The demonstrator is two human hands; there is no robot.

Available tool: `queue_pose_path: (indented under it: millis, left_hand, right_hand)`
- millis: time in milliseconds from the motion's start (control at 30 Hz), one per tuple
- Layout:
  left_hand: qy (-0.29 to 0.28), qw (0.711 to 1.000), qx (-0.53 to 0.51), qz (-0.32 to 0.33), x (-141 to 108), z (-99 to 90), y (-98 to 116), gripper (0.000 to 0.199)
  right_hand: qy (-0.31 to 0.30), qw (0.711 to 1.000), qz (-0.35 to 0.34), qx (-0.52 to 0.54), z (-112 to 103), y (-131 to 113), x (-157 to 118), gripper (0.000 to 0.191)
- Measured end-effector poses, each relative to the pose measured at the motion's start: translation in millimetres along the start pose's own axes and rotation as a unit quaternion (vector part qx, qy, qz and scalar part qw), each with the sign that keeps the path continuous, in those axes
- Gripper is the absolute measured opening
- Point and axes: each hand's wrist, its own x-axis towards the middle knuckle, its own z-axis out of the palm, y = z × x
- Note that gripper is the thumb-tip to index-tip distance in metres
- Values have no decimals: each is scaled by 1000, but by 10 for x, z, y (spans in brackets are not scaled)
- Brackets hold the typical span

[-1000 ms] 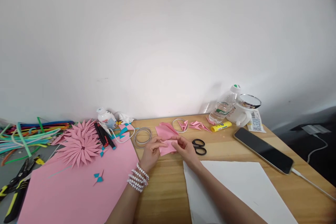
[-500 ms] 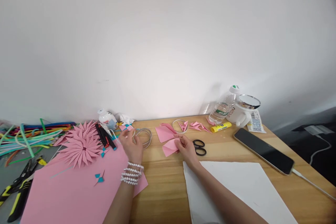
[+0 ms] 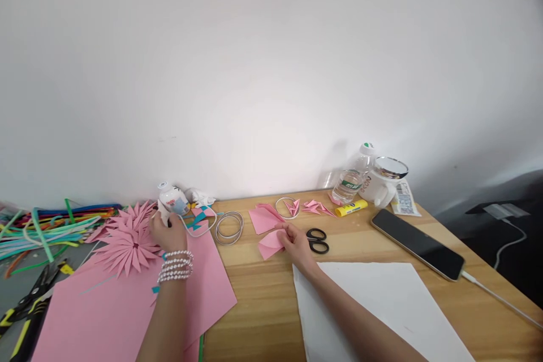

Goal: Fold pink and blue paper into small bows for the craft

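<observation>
My left hand (image 3: 168, 232), with pearl-like bracelets at the wrist, is closed around a small white object (image 3: 162, 212) beside the pink folded-paper flowers (image 3: 134, 244). A white cord (image 3: 211, 225) loops out to its right. My right hand (image 3: 296, 244) pinches a small folded pink paper (image 3: 270, 244) above the wooden table. Just behind it lie another pink paper (image 3: 262, 219) and a metal ring with a folded pink piece (image 3: 293, 207). Black-handled scissors (image 3: 318, 246) are right of my right hand.
Left: pipe cleaners (image 3: 55, 232), pliers (image 3: 31, 305), pink sheets (image 3: 106, 317). Back: white bottle (image 3: 173, 199), metal rings (image 3: 229, 228). Right: glue stick (image 3: 351, 208), water bottle (image 3: 350, 181), mug (image 3: 379, 184), phone (image 3: 418, 243), white sheet (image 3: 373, 305).
My left hand has moved left, from beside the metal rings to the paper flowers, and has closed on the white object. My right hand still holds the folded pink paper. The view has shifted slightly.
</observation>
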Motion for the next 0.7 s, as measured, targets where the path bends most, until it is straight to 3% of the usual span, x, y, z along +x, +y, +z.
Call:
queue_pose_path:
  millis: [33,67,100,167,300,500,633,700]
  left_hand:
    - [50,998,-21,-13,-36,-18,51,40]
    - [120,987,-106,-31,-73,-33,111,37]
    - [142,972,-182,-43,-109,-47,179,35]
    - [114,946,-297,-69,-172,-75,326,29]
    - [70,918,-381,-84,-259,-139,589,19]
    - [35,911,-404,-71,-326,-193,722,15]
    - [2,943,-316,-102,-265,-238,584,27]
    - [25,965,-232,-117,-190,-278,447,28]
  right_hand:
    - [-1,1000,-1,-1,2,3,1,29]
    - [-1,1000,-2,-1,4,5,1,29]
    - [-2,1000,-2,0,5,4,0,29]
    - [0,1000,0,-1,8,-1,-4,30]
    - [3,1000,2,-7,5,-11,-9,31]
    - [5,1000,-3,-9,1,-7,-6,32]
    - [5,1000,-4,-4,4,-11,-8,33]
    - [4,1000,-1,-4,3,-8,-5,33]
